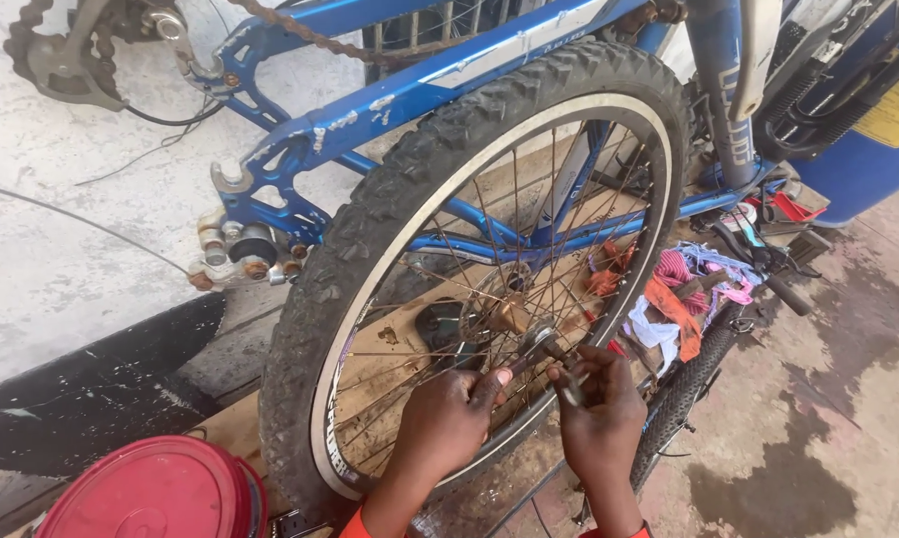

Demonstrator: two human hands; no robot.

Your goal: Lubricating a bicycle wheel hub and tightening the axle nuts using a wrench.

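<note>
Here the bicycle wheel (pixel 469 259) stands upright in the middle of the view, its knobby black tyre and pale rim ringing thin spokes that run in to the rusty hub (pixel 514 314). Both hands work at the axle end, at about five o'clock from the hub. The left hand (pixel 448 418) comes in from six o'clock with its grip narrow, thumb and fingers pinched on a slim dark metal piece that points toward the hub; whether that piece is a tool or part of the axle cannot be told. The right hand (pixel 599 413), just at three o'clock of the left and almost touching it, is curled closed around a small grey metal part (pixel 572 389). The hands sit inside the rim's circle, hemmed by spokes, with little free room between them. Behind the wheel, from ten to two o'clock, runs one blue bicycle frame (pixel 370 110), upside down, its chain (pixel 310 35) and a sprocket at eleven o'clock. At three o'clock of the hub lies a heap of coloured rags (pixel 684 289), pink, orange and white. A second tyre (pixel 684 389) lies low at four o'clock, close by the right wrist. One red bucket lid (pixel 150 493) sits at eight o'clock, well apart from the hands. At four o'clock the wet concrete floor (pixel 828 399) gives open room.
</note>
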